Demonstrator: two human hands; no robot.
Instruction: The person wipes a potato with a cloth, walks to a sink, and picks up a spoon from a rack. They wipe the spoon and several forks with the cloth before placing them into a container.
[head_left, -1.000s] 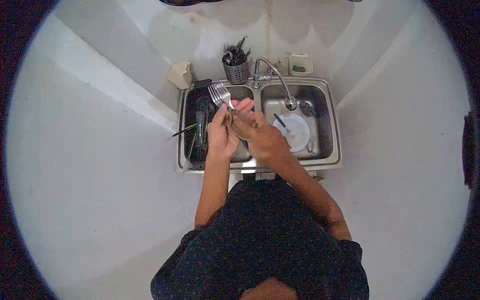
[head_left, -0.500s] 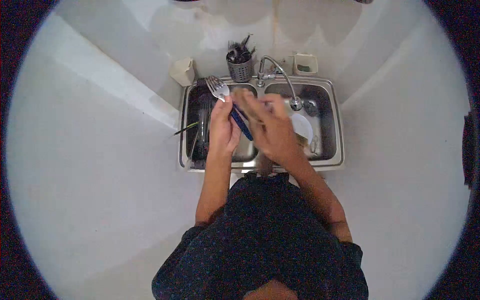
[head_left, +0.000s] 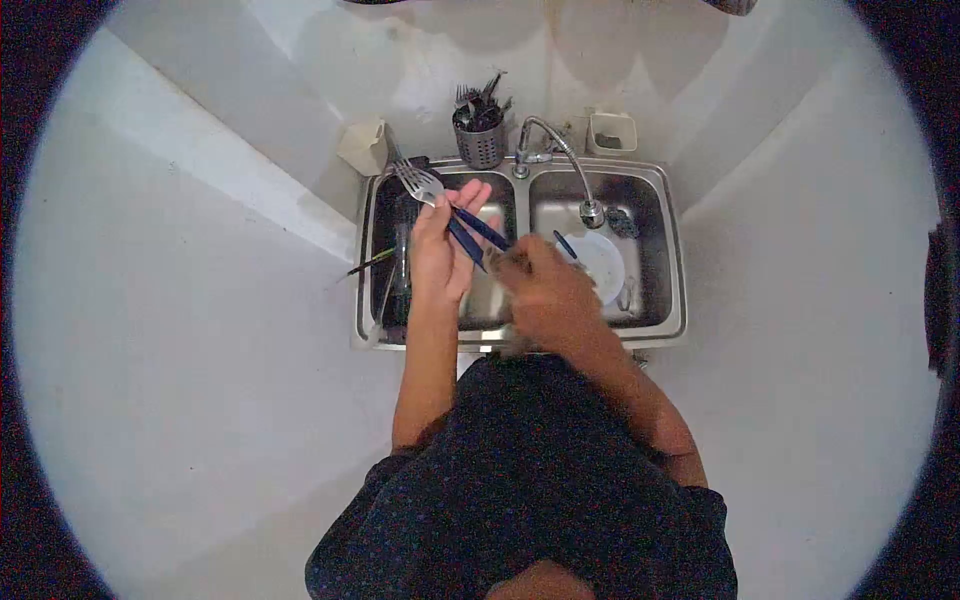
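Over the left basin, my left hand holds blue-handled forks, at least two, pinched by thumb against fingers, tines up and to the left. My right hand is closed and somewhat blurred at the lower end of the handles; a brownish patch shows at its fingertips, but I cannot make out what it holds. Beyond that hand, a white plate lies in the right basin. A dark-handled utensil rests at the plate's edge.
A curved faucet hangs over the right basin near a dark scrubber. Behind the sink stand a perforated cutlery holder, a white container and another white container. Long thin utensils stick out over the left basin.
My right hand has moved down from near the fork heads to the handle ends. The forks have shifted slightly left and fanned apart, and my left fingers have opened out somewhat.
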